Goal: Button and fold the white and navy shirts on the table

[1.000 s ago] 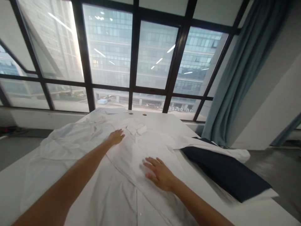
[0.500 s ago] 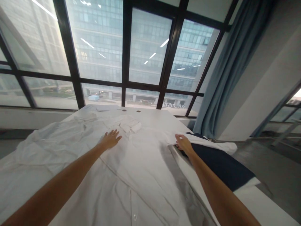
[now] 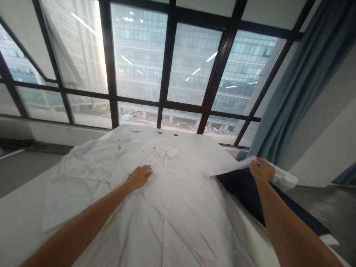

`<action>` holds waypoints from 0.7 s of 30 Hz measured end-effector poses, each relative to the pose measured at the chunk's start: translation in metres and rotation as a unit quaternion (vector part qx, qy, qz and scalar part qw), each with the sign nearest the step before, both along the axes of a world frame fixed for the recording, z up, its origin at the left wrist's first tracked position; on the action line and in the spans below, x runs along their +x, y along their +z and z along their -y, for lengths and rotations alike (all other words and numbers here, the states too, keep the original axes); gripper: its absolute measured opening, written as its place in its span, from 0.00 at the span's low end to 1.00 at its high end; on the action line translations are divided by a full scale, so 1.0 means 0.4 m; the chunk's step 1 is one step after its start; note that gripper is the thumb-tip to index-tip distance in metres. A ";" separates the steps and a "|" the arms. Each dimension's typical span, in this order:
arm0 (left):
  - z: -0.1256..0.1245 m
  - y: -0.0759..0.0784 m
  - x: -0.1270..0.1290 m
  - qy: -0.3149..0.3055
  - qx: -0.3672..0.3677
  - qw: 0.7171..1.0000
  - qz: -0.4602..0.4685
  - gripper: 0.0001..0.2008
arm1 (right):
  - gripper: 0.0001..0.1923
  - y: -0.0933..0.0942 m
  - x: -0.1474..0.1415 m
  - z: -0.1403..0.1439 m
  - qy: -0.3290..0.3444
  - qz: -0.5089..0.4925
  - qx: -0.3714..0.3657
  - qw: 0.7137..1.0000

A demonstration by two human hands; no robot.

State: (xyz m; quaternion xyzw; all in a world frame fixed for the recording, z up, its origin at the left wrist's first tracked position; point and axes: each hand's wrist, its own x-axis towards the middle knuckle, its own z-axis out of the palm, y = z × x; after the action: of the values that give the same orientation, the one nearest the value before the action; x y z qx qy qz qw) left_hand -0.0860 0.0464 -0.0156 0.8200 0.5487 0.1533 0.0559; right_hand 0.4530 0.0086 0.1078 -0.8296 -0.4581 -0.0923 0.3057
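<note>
White cotton covers most of what lies before me: a white shirt (image 3: 167,200) spread face up on a white table (image 3: 16,207), its collar (image 3: 164,148) pointing away from me toward the window (image 3: 167,63) and its buttoned front running down the middle toward my body. My left hand (image 3: 139,175) lies flat on the chest of the shirt, just below and left of the collar, palm down, fingers loosely together and stretched out, pressing the cloth against the table. The left sleeve (image 3: 89,163) is bunched and creased on the far left part of the tabletop, apart from that hand.

My right hand (image 3: 261,170) is out at the right edge, closed over the right sleeve (image 3: 236,165); the fingers curl down into the fabric, gripping it near the cuff end, and the cuff (image 3: 285,180) sticks out past my knuckles to the right. The sleeve runs from the shoulder to my fist as a narrow white band, lifted a little off what lies under it. Beneath that sleeve and my forearm lies a dark navy cloth (image 3: 250,193), flat on the table's right side, touching the shirt's right edge.

Behind the table, black window frames cross the glass, and a blue-grey curtain (image 3: 303,85) hangs at the right
</note>
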 end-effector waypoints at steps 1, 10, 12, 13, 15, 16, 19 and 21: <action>0.000 0.005 -0.001 0.000 0.005 0.999 0.036 0.24 | 0.25 0.023 -0.028 -0.004 -0.032 -0.001 0.046 0.998; 0.128 0.126 -0.059 -0.003 -0.275 0.863 0.424 0.45 | 0.24 0.020 -0.546 0.196 0.468 0.089 0.164 0.864; 0.195 0.146 -0.084 -0.014 -0.378 0.799 0.468 0.49 | 0.23 -0.059 -0.635 0.265 0.566 0.122 0.083 0.811; 0.229 0.150 -0.094 -0.013 -0.409 0.773 0.485 0.50 | 0.23 -0.097 -0.668 0.293 0.610 0.144 0.041 0.778; 0.287 0.146 -0.110 0.001 -0.443 0.733 0.516 0.49 | 0.22 -0.158 -0.709 0.332 0.662 0.170 -0.023 0.730; 0.310 0.138 -0.114 0.010 -0.451 0.721 0.526 0.48 | 0.21 -0.178 -0.720 0.344 0.671 0.176 -0.043 0.719; 0.343 0.105 -0.108 0.037 -0.429 0.749 0.504 0.43 | 0.21 -0.201 -0.728 0.360 0.652 0.177 -0.059 0.735; 0.336 0.089 -0.089 0.054 -0.371 0.820 0.433 0.40 | 0.21 -0.197 -0.725 0.365 0.630 0.186 -0.059 0.751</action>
State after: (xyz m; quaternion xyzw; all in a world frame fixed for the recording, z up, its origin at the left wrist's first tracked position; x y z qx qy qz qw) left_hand -0.1217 -0.0881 0.0200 0.5555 0.5267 0.2800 0.5793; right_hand 0.1630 -0.1376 0.0289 -0.3356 -0.9294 -0.0036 0.1535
